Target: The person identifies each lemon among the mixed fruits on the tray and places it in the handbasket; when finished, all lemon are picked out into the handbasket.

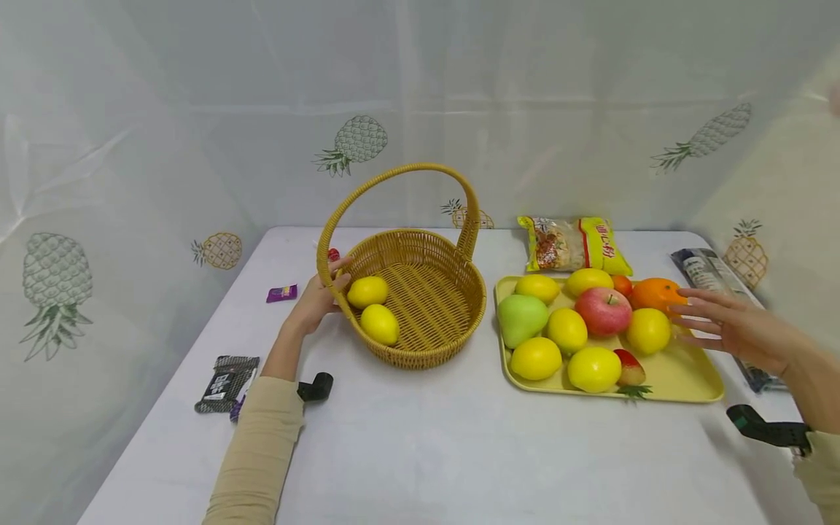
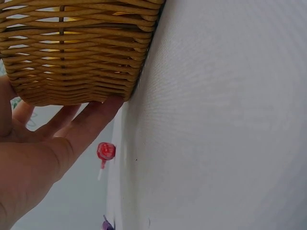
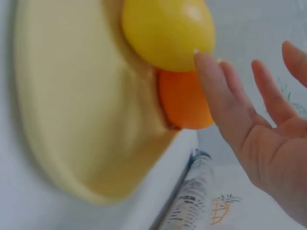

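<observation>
My left hand rests at the left side of a wicker basket with a tall handle; its fingers spread against the weave in the left wrist view, some tips hidden behind it. Inside the basket lie two lemons, one behind the other. With fingers extended and apart, my right hand hovers by the right end of a yellow tray. Its fingertips are close to an orange and a lemon, and a fingertip overlaps the lemon in the right wrist view.
The tray also bears a green pear, a red apple, a strawberry and several lemons. Behind it lies a yellow food packet. A dark packet, a purple sweet and a red lollipop are at left.
</observation>
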{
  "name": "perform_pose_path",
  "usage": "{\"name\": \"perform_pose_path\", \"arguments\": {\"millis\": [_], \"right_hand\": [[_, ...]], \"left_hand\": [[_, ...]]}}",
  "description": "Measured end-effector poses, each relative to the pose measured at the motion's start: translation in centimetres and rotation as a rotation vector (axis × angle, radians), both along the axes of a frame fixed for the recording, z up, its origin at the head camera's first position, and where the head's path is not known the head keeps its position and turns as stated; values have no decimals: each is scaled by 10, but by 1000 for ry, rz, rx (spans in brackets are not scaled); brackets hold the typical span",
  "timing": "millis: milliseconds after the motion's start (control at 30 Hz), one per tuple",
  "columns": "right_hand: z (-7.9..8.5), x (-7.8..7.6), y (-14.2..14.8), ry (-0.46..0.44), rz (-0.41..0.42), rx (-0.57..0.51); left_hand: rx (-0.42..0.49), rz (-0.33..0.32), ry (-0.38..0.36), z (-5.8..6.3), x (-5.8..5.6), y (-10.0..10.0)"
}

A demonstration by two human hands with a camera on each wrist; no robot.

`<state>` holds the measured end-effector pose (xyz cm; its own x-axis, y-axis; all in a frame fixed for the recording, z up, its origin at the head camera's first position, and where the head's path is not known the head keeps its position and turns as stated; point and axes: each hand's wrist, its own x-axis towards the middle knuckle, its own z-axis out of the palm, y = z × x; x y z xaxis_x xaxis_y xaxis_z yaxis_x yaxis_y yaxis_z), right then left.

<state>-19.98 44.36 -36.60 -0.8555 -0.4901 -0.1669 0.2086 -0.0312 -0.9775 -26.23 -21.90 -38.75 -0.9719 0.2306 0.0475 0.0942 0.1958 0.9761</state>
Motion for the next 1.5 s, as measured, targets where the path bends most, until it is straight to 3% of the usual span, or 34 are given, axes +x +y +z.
{"name": "perform_pose_path", "arguments": {"millis": [267, 467, 567, 800, 933, 1067, 1100, 1167, 1300, 1500], "right_hand": [[-17, 9, -8, 6, -24, 53], [-22, 15, -36, 25, -185, 435], [-23, 16, -47, 44, -217, 530], [-17, 20, -46, 79, -302, 603], [-1, 21, -42, 159, -342, 552], [24, 15, -50, 217, -303, 348], [31, 13, -56, 223, -287, 338], [45, 8, -71, 230, -255, 337], [67, -7, -117, 265, -194, 486], [79, -27, -192, 288, -43, 460]], "left_hand": [[-4, 12, -12, -1, -1, 0], [-13, 18, -16, -2, -2, 0], [-7, 19, -15, -2, -2, 0], [-6, 20, -8, -2, -2, 0], [-7, 14, -6, -1, -2, 1], [-7, 13, 0, -1, -2, 0], [-7, 15, 1, -2, -2, 0], [-8, 19, -2, -2, -2, 0], [-6, 22, -11, -3, -3, -1], [4, 23, -8, -4, -2, 1]]}}
